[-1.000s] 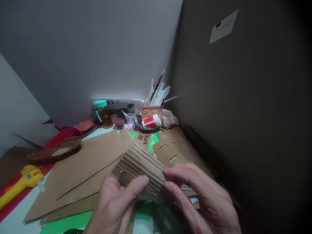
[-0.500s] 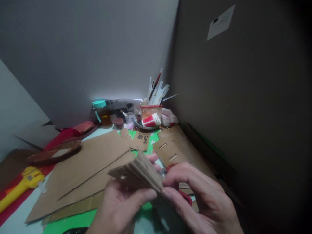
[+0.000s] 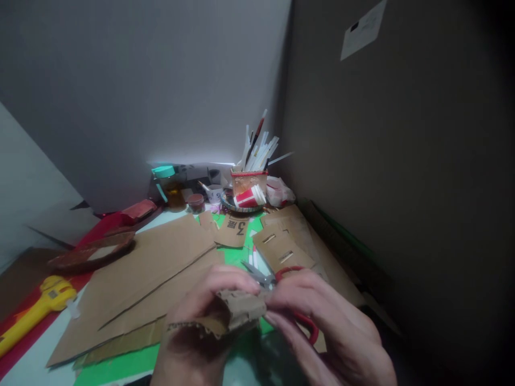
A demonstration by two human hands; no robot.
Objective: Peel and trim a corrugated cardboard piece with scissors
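A small piece of corrugated cardboard [image 3: 245, 310], folded into creased layers, is between my two hands. My left hand [image 3: 185, 351] is closed around it from the left, its fingers bent over the top edge. At the right end of the folds, the thumb and forefinger of my right hand [image 3: 333, 316] pinch the piece. Just behind my fingers are red-handled scissors [image 3: 290, 269], blades slightly apart and pointing up and left. My right hand partly covers their handles; they appear to lie on the table.
Large cardboard sheets [image 3: 148, 262] spread across the left, and slotted cardboard [image 3: 277, 249] lies at right. A yellow glue gun [image 3: 52, 297] is at far left. Along the back stand a turquoise-lidded bottle [image 3: 171, 187], a box of white sticks [image 3: 249, 183] and a tipped red cup [image 3: 246, 198].
The folded cardboard has turned and dropped lower, with its ridged edge towards me. My left fingers have come over its top, and more of the scissors shows.
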